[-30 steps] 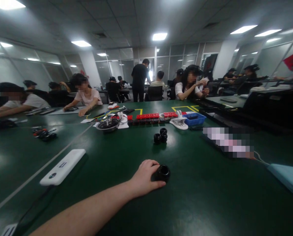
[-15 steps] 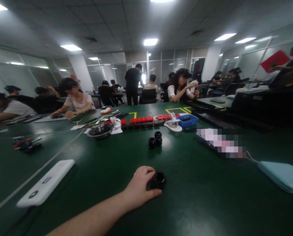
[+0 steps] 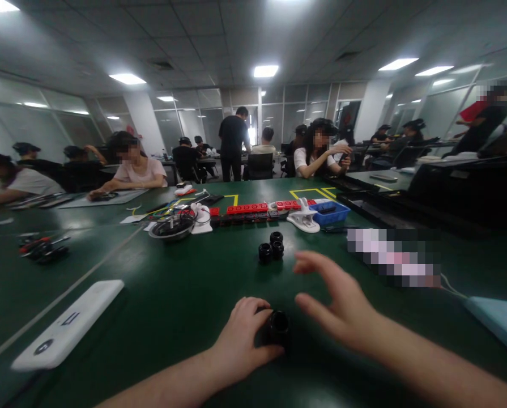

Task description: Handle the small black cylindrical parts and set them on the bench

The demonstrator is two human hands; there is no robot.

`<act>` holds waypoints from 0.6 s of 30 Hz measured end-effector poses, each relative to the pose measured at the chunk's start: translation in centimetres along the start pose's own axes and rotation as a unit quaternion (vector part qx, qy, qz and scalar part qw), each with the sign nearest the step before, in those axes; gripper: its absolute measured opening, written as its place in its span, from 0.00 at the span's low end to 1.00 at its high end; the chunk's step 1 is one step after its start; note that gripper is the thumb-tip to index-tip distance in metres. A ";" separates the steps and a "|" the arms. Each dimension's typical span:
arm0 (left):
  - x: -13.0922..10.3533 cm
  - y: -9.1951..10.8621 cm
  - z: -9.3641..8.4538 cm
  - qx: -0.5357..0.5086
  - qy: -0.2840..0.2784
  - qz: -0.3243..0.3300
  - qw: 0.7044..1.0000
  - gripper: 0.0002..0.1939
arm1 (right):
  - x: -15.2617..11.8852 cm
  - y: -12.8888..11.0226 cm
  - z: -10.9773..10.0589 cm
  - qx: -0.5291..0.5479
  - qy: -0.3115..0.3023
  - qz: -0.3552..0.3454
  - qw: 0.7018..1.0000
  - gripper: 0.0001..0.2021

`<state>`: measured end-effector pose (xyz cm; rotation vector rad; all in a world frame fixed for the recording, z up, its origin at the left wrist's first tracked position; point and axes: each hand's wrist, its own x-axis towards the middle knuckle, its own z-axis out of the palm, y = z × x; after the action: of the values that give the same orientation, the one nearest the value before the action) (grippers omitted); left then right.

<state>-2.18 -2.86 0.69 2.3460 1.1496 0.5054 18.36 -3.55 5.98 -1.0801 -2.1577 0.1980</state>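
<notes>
A black ring-shaped part (image 3: 280,326) with a round hole on top stands on the green table (image 3: 163,317), low in the middle of the head view. My left hand (image 3: 247,334) is wrapped round its left side, thumb at the near side and fingers at the far side. To the right of the part, my right hand (image 3: 338,303) hangs over the table with thumb and fingers apart and nothing between them. Beyond my hands, three similar black parts (image 3: 272,248) stand close together.
A white device (image 3: 70,323) lies at the left. Farther back are a metal bowl (image 3: 171,226), a red strip (image 3: 248,208), a white clip (image 3: 304,216) and a blue tray (image 3: 330,213). A light blue pouch (image 3: 502,320) lies at the right. People sit across the table.
My right hand has come into view from the right, open. My left hand stays round the black part. The view has shifted slightly.
</notes>
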 end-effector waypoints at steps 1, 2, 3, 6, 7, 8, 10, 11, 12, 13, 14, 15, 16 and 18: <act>0.1 -0.1 0.2 0.006 0.006 -0.001 1.000 0.22 | -0.1 0.1 0.8 0.012 -0.016 -0.007 1.000 0.22; 0.2 -0.2 0.4 0.010 0.011 -0.003 1.000 0.21 | -0.3 0.3 1.8 0.024 -0.035 -0.012 0.999 0.26; 0.3 -0.2 0.5 0.011 0.011 -0.006 1.000 0.20 | -0.4 0.4 2.7 0.034 -0.055 -0.012 0.998 0.31; 0.5 -0.4 0.7 0.002 -0.004 -0.010 1.000 0.19 | -0.8 0.8 5.0 0.048 -0.110 0.003 0.993 0.30; 0.5 -0.4 0.6 -0.002 -0.009 -0.011 1.000 0.20 | -0.8 0.9 5.3 0.059 -0.123 0.002 0.991 0.28; 0.6 -0.3 0.5 -0.006 -0.014 -0.015 1.000 0.21 | -0.9 0.9 5.5 0.076 -0.132 -0.005 0.988 0.26; 0.6 -0.3 0.3 -0.013 -0.024 -0.023 0.999 0.22 | -0.9 1.0 5.3 0.127 -0.139 -0.028 0.982 0.24; 0.6 -0.3 0.2 -0.018 -0.031 -0.028 0.999 0.22 | -0.9 1.0 5.1 0.155 -0.140 -0.038 0.977 0.24; 0.6 -0.3 0.1 -0.023 -0.038 -0.030 0.999 0.23 | -0.9 1.0 4.9 0.179 -0.141 -0.046 0.973 0.25; 0.6 -0.4 0.1 -0.028 -0.045 -0.029 0.998 0.24 | -1.0 1.1 4.7 0.196 -0.142 -0.049 0.969 0.25; 0.6 -0.5 0.0 -0.032 -0.048 -0.028 0.998 0.25 | -1.0 1.1 4.6 0.203 -0.139 -0.048 0.968 0.26; 0.6 -0.6 0.1 -0.034 -0.049 -0.028 0.998 0.25 | -1.1 1.1 4.6 0.203 -0.135 -0.043 0.969 0.27; 0.7 -0.7 0.1 -0.034 -0.048 -0.027 0.998 0.25 | -1.2 1.1 4.7 0.195 -0.129 -0.033 0.972 0.28; 0.7 -0.8 0.2 -0.029 -0.049 -0.025 0.998 0.25 | -1.3 1.2 5.0 0.172 -0.124 -0.009 0.977 0.29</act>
<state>-2.21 -1.93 0.14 2.2594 1.1311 0.3973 16.39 -2.94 1.11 -0.8700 -2.2399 0.7047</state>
